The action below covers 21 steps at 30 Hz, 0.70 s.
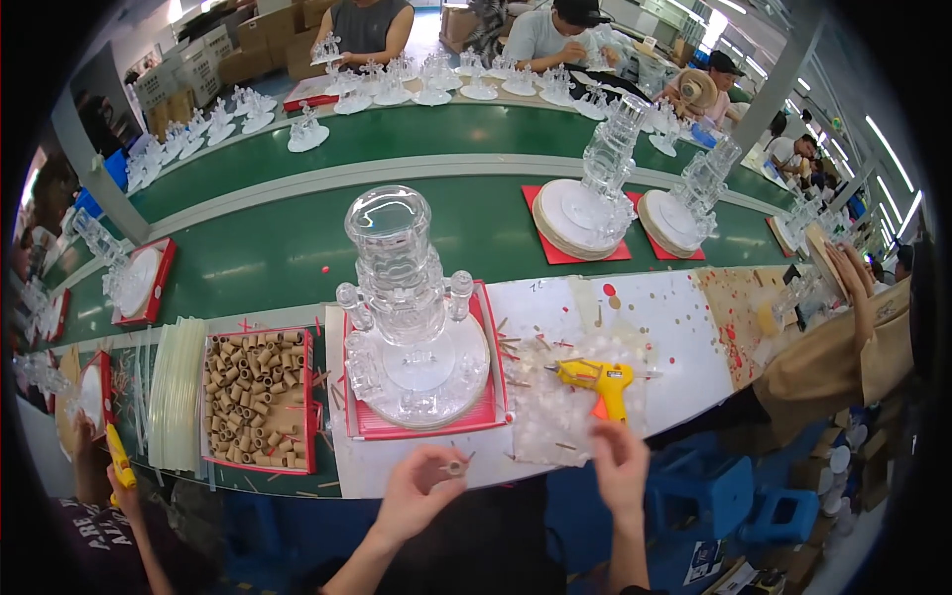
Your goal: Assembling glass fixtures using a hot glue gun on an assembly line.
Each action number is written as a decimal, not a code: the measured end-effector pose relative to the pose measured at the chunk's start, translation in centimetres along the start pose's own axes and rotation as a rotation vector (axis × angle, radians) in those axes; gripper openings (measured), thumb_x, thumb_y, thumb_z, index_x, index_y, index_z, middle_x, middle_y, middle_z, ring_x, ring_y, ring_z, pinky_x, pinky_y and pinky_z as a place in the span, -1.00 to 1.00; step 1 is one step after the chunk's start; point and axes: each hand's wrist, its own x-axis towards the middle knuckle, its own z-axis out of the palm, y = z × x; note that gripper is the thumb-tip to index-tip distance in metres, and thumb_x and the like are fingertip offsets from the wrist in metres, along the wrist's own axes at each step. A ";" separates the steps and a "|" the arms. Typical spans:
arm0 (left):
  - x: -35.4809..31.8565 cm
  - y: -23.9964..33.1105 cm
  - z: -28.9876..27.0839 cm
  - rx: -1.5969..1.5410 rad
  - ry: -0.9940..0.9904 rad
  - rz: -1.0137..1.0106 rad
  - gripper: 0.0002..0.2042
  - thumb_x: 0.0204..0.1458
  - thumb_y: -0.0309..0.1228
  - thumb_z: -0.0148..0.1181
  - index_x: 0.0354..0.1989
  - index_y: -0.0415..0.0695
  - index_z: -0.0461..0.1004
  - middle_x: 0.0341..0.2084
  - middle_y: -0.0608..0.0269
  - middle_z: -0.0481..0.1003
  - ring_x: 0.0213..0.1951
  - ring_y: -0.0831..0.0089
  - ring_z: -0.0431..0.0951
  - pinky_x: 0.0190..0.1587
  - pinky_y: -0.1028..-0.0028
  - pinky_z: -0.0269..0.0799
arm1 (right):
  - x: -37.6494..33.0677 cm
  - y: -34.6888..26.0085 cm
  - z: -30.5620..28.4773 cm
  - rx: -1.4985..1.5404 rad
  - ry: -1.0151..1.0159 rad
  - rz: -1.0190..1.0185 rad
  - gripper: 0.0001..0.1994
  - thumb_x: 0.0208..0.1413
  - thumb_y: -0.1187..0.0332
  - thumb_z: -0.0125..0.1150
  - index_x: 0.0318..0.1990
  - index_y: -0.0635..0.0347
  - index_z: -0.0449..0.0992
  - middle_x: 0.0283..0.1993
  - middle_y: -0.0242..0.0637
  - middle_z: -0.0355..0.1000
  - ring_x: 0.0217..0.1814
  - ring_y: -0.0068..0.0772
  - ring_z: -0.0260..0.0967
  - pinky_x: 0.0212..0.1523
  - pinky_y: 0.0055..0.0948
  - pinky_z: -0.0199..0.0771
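Low in front of me, my left hand (421, 488) pinches a small cardboard tube (454, 467), seen nearly end-on, between thumb and fingers. My right hand (620, 474) is just below a yellow glue gun (607, 385) with an orange trigger. Its fingers are curled apart, and I see nothing in them. The glue gun lies on a glue-smeared sheet (540, 436). Between and beyond my hands, a clear plastic model tower (392, 268) stands on a round white base (421, 367), set in a red tray (498, 382).
Left of the tower, a red-edged box (309, 397) holds many cardboard tubes. Beside it lie long translucent glue sticks (178, 397). Green conveyor belts (297, 228) carry more clear towers (607, 159). Co-workers sit around; a co-worker's hand (124, 491) at left holds another glue gun. Blue stools (704, 486) stand lower right.
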 end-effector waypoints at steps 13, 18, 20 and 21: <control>3.7 -2.2 3.6 -0.058 -0.191 0.033 -0.72 0.01 -0.64 0.24 -0.10 -0.22 0.37 -0.05 0.21 0.34 -0.03 0.46 0.44 -0.02 0.45 0.43 | -2.2 0.8 7.1 0.971 -0.276 0.356 -0.91 0.20 0.51 0.12 -0.17 0.25 0.44 -0.18 -0.25 0.51 -0.17 -0.45 0.47 -0.14 -0.48 0.50; 6.6 -2.0 3.3 0.800 -0.016 0.333 -0.60 -0.07 -0.62 0.27 0.01 -0.24 0.39 -0.13 0.12 0.45 -0.13 0.36 0.53 -0.16 0.46 0.48 | 0.8 3.4 8.6 0.926 -0.079 0.393 -0.88 0.28 0.40 0.05 -0.09 0.19 0.39 -0.09 -0.23 0.48 0.02 -0.29 0.48 -0.03 -0.37 0.53; 6.8 -2.2 3.5 0.894 -0.026 0.365 -0.61 -0.08 -0.63 0.28 -0.01 -0.24 0.40 -0.14 0.10 0.46 -0.15 0.32 0.54 -0.17 0.44 0.49 | 0.8 3.8 9.1 0.943 -0.112 0.394 -0.88 0.28 0.41 0.04 -0.09 0.19 0.39 -0.09 -0.23 0.48 0.03 -0.29 0.48 -0.02 -0.36 0.53; 7.0 -2.2 3.3 0.877 -0.033 0.363 -0.64 -0.08 -0.63 0.28 -0.05 -0.25 0.42 -0.18 0.10 0.48 -0.18 0.31 0.55 -0.19 0.43 0.50 | 0.9 3.7 9.5 0.965 -0.144 0.393 -0.88 0.29 0.41 0.04 -0.08 0.19 0.39 -0.08 -0.22 0.48 0.03 -0.28 0.48 0.00 -0.35 0.53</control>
